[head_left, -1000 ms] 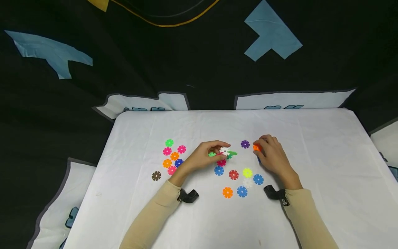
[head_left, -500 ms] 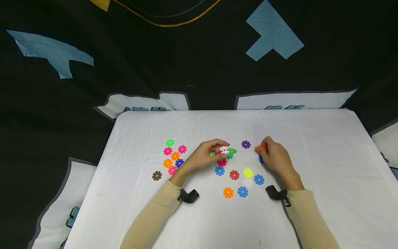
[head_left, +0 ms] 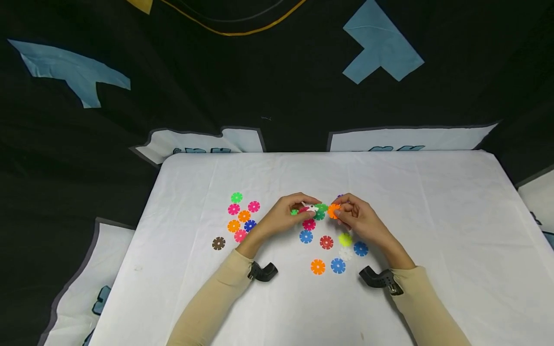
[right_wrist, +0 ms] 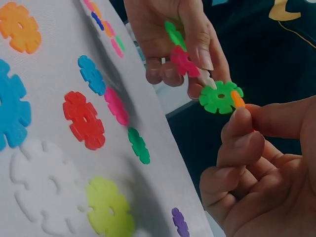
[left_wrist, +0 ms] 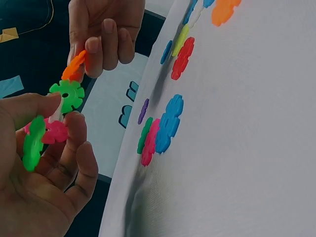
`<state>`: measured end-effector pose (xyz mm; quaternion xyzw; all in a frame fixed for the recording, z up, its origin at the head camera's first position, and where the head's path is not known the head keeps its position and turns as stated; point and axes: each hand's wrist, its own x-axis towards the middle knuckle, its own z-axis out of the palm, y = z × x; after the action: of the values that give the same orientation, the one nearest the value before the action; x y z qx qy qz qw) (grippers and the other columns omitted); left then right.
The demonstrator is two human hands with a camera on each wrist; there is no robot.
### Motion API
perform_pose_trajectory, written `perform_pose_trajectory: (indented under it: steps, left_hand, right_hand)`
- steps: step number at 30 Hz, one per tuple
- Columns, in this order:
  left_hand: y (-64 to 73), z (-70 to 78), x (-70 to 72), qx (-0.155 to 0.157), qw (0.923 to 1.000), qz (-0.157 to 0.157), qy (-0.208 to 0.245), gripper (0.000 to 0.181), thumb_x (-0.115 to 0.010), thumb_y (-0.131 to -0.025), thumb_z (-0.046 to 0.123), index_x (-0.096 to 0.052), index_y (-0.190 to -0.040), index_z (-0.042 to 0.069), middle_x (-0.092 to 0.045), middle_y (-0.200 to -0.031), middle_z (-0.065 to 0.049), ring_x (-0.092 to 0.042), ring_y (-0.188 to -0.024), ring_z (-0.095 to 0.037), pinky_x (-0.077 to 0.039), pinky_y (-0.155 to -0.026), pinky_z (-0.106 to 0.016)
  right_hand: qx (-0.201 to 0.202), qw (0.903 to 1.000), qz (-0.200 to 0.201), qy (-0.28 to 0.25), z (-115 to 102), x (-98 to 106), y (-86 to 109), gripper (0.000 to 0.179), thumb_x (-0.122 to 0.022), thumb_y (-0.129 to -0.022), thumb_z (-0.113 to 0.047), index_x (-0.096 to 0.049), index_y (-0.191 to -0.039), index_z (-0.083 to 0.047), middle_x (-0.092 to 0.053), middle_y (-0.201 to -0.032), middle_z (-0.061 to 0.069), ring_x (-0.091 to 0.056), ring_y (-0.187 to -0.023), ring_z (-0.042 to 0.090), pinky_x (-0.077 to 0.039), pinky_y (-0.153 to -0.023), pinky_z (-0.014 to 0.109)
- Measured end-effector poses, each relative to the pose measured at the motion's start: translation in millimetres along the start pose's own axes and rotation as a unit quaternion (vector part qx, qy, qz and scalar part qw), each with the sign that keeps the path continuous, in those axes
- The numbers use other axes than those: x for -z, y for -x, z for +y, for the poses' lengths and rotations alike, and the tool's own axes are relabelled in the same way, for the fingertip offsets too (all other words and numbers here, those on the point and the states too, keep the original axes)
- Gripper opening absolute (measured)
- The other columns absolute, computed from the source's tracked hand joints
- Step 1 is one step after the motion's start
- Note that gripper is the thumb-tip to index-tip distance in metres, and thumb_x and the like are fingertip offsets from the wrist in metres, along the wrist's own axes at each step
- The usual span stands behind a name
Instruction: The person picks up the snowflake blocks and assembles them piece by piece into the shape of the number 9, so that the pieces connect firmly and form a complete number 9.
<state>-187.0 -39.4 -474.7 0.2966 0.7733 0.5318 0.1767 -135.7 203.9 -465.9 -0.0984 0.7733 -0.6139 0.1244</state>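
Note:
My left hand [head_left: 287,211] pinches a chain of slotted plastic snowflake discs. In the left wrist view the chain has a green disc [left_wrist: 33,144], a pink disc [left_wrist: 55,131] and another green disc [left_wrist: 67,95] at its far end; a white disc [right_wrist: 206,78] sits under the thumb, partly hidden. Between thumb and fingertips my right hand [head_left: 361,221] pinches an orange disc [head_left: 333,211]. Its edge meets the far green disc's rim in the right wrist view. On the table below lie a dark green disc [right_wrist: 138,145], a dark pink disc [head_left: 309,224] and a blue disc [head_left: 306,236].
Nearer on the white-clothed table [head_left: 281,307] are loose red [head_left: 326,242], yellow [head_left: 345,240], white [head_left: 346,253] and orange [head_left: 318,266] discs. A purple disc [right_wrist: 180,222] lies beyond the right hand. Several more, including a brown disc [head_left: 218,243], are grouped at left.
My right hand has lifted the orange disc off the right side and brought it left to the chain's green end. The left hand stays nearly in place, still gripping the chain.

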Motion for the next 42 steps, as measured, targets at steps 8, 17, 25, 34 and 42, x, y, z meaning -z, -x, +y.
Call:
perform_pose_trajectory:
  steps: [8,17,25,34,42]
  left_hand:
    - [1.2,-0.1,-1.0,-0.009,1.0,0.002,0.0,0.027,-0.067,-0.093,0.017,-0.068,-0.12,0.013,-0.067,-0.117,0.001,-0.057,-0.103,-0.013,-0.051,-0.091,-0.027]
    - [0.7,-1.6,-2.8,-0.017,0.9996,0.02,0.011,0.022,-0.067,-0.094,0.018,-0.071,-0.114,0.012,-0.069,-0.11,0.0,-0.06,-0.094,-0.014,-0.052,-0.085,-0.027]
    - [0.8,-1.0,-5.7,-0.016,0.999,0.039,0.01,0.02,-0.068,-0.093,0.02,-0.073,-0.111,0.013,-0.071,-0.106,0.001,-0.06,-0.093,-0.014,-0.052,-0.085,-0.027]
    - [-1.7,-2.8,-14.4,-0.072,0.9923,0.1,0.017,0.012,-0.074,-0.087,0.011,-0.076,-0.098,0.005,-0.072,-0.09,-0.007,-0.061,-0.079,-0.011,-0.051,-0.072,-0.021]
    - [-4.8,-1.6,-18.9,-0.072,0.9908,0.114,-0.012,0.008,-0.073,-0.088,0.013,-0.074,-0.094,0.007,-0.071,-0.089,-0.005,-0.057,-0.076,-0.009,-0.049,-0.07,-0.019]
  right_hand:
    - [-0.011,0.9994,0.031,-0.005,1,-1,-0.1,0.022,-0.056,-0.098,-0.004,-0.052,-0.118,0.004,-0.059,-0.086,0.025,-0.052,-0.061,0.027,-0.044,-0.051,0.026]
    - [-0.004,0.9996,0.025,0.009,-2,-4,0.5,0.022,-0.059,-0.097,-0.006,-0.055,-0.115,0.004,-0.056,-0.079,0.028,-0.048,-0.057,0.027,-0.041,-0.051,0.022]
    - [-0.008,0.9997,0.021,0.004,-2,-6,0.4,0.02,-0.058,-0.097,-0.004,-0.056,-0.114,0.006,-0.056,-0.078,0.026,-0.046,-0.055,0.018,-0.039,-0.049,0.02]
    - [-0.007,0.9993,0.035,-0.013,-4,-14,2.0,0.019,-0.058,-0.097,-0.005,-0.057,-0.112,0.005,-0.057,-0.077,0.031,-0.046,-0.054,0.012,-0.036,-0.045,0.02]
    - [-0.007,0.9986,0.05,-0.015,-6,-16,-1.6,0.021,-0.056,-0.098,-0.006,-0.057,-0.115,0.007,-0.058,-0.076,0.024,-0.051,-0.058,0.022,-0.04,-0.049,0.021]
